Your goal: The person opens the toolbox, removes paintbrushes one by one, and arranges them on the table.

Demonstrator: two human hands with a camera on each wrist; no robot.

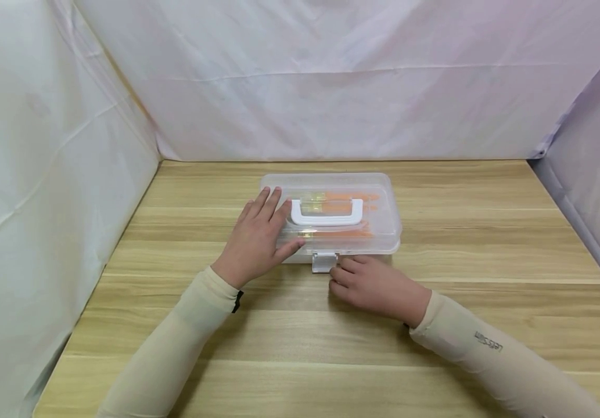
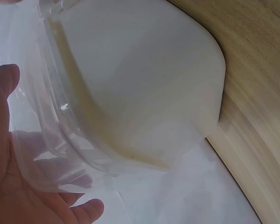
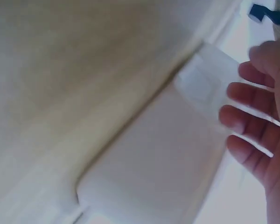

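A clear plastic box with a white handle on its lid stands on the wooden table. Orange things show faintly through the lid. My left hand lies flat on the lid's left end, fingers straight, thumb by the front rim; the left wrist view shows the palm against the clear box. My right hand sits on the table just in front of the box, fingers loosely curled, their tips at the white front latch. In the right wrist view those fingers hover beside the latch.
White cloth walls enclose the table on the left, back and right. Both forearms wear beige sleeves. Bare wood lies to the right of the box and along the front edge.
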